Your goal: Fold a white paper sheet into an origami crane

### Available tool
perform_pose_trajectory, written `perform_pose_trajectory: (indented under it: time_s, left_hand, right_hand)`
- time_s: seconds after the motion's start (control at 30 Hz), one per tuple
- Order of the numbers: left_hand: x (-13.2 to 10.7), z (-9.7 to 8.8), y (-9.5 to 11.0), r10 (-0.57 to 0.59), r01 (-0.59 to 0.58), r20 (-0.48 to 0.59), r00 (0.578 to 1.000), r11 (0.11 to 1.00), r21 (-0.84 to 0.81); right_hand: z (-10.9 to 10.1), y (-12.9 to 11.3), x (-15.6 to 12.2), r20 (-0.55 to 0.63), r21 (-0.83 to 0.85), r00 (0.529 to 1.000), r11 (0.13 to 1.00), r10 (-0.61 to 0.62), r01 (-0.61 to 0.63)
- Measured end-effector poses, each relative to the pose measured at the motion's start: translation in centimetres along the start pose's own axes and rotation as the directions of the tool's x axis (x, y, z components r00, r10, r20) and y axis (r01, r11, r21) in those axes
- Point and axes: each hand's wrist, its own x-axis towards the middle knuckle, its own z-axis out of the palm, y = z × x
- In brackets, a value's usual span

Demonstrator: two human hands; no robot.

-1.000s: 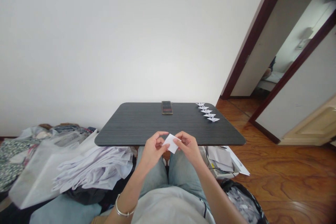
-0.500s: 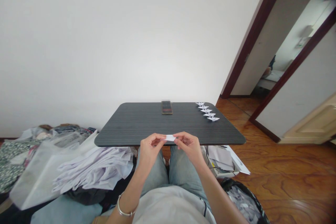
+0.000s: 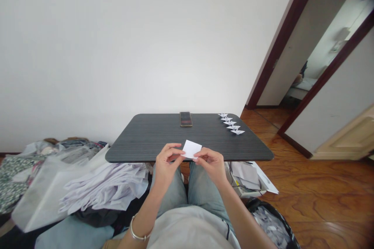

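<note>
**A:** What are the hands holding?

**B:** Both hold one small white square sheet of paper (image 3: 192, 149). The left hand (image 3: 167, 160) pinches its near left edge between the thumb and curled fingers. The right hand (image 3: 210, 162) grips the near right corner the same way. Both hands are closed on the sheet.

**A:** And where is that sheet?

**B:** It is up in the air, at the near edge of the dark grey wood-grain table (image 3: 140, 140) and above the person's lap in pale blue jeans (image 3: 201, 190). It rises tilted from the fingertips, with its blank face toward the camera. I cannot tell whether its far edge touches the table.

**A:** Anything on the table itself?

**B:** A dark flat phone (image 3: 186, 119) lies at the middle of the far edge. A row of small white folded paper figures (image 3: 230, 123) runs along the far right side, well apart from the hands.

**A:** What is around the person?

**B:** There is a thin silver bangle (image 3: 137, 234) on the left wrist. A heap of crumpled white sheets (image 3: 108, 186) lies to the left, below the table. A stack of white papers (image 3: 248, 177) sits under the table's right end. Near it, at the lower right, is a black bin of white paper scraps (image 3: 270, 221). On the right is a reddish wooden floor (image 3: 321, 198), with an open doorway in a dark brown frame (image 3: 277, 42).
</note>
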Motion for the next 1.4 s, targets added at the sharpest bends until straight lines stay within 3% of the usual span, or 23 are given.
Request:
perform_pose_trajectory:
  time_s: [0.27,1.07,1.4]
  left_hand:
    - [0.1,0.1,0.0,-0.16,0.162,0.035,0.986,0.984,-0.075]
    - [-0.4,0.9,0.3,-0.066,0.065,0.004,0.998,0.996,0.064]
    - [-0.5,1.6,0.4,-0.098,0.098,0.001,0.995,0.995,-0.026]
  right_hand:
    - [0.1,0.1,-0.1,-0.026,0.025,1.0,1.0,0.011,-0.01]
    - [1.3,-1.3,-0.1,-0.161,0.021,0.982,0.995,0.096,-0.093]
    - [1.7,-1.0,-0.2,-0.208,0.048,0.967,0.989,0.147,-0.14]
